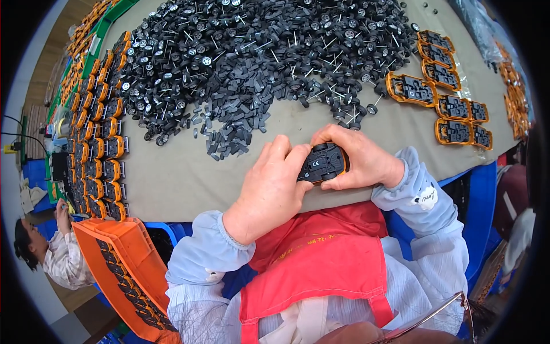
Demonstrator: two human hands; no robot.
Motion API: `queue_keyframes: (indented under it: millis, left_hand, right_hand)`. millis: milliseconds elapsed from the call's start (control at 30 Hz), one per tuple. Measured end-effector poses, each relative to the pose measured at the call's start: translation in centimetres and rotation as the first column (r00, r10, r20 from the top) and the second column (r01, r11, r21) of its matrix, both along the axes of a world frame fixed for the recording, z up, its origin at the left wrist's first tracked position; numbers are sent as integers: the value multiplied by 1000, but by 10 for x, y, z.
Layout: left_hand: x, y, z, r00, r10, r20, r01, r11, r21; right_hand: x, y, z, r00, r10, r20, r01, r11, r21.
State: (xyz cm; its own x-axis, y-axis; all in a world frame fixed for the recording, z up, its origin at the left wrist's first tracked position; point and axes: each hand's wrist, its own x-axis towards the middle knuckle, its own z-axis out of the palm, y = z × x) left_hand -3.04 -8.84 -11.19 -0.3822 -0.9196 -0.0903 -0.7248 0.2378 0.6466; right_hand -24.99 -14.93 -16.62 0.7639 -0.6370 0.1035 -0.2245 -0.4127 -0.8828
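My left hand [269,186] and my right hand [365,159] both grip a toy car [324,164] over the near edge of the table. Its black underside faces up, and a little orange body shows at its right rim. The fingers hold it at both ends, hiding part of it. Beyond my hands lies a heap of small black wheels on metal axles [338,49]. Small dark rectangular pieces [238,117] spill out of the heap toward me. Several orange car bodies with black insides [410,89] lie at the right.
Long rows of orange car bodies [94,149] line the table's left side. An orange crate [126,238] holding more black car parts stands at the lower left. Another person [66,261] sits beyond it. Blue seating [484,198] is at the right, and clear plastic [478,28] lies at the far right.
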Motion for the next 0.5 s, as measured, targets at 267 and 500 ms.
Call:
queue_keyframes:
  millis: [267,500]
  left_hand:
    - [-2,12,-6,1000,-23,20,26,989,-142]
    - [3,13,-8,1000,25,18,-22,992,-123]
  right_hand:
    - [1,1,-5,996,21,85,-11,994,-110]
    - [-9,-2,4,992,16,125,-53,953,298]
